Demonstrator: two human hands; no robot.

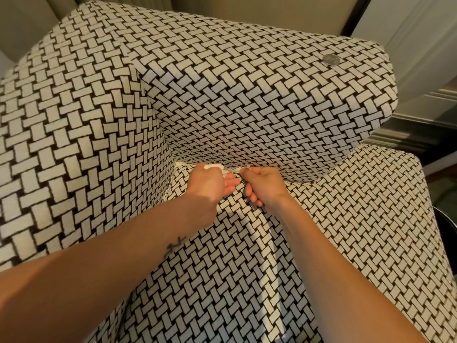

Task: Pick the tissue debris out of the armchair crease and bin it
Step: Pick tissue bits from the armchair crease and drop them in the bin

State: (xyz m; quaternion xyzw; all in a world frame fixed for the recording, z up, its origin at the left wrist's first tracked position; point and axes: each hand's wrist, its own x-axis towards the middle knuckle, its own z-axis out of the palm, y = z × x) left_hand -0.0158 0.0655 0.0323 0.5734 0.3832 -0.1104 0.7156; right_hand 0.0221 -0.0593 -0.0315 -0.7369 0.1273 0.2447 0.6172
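White shredded tissue debris (232, 170) lay sideways along the crease of the black-and-cream woven fabric armchair (247, 95), touching both hands: left hand (207, 184) gripped a wad, right hand (264, 184) pinched a strand

Setting: indoor living space, home or hotel rm; cannot tell which.

Evidence, all positions ref. armchair (247, 107):
- Armchair itself: upholstered, padded arms, black/cream basket-weave fabric, i.e. lounge furniture.
- Behind, upper left: pleated beige curtain (29, 28).
- Behind, upper right: white moulded wall panel (408, 33), next to dark frame strip (357, 13).
- Right, low: stepped skirting board (415, 129).
- Right, below skirting: greenish floor covering (442, 191); dark round rim (445, 216), partly cut off.
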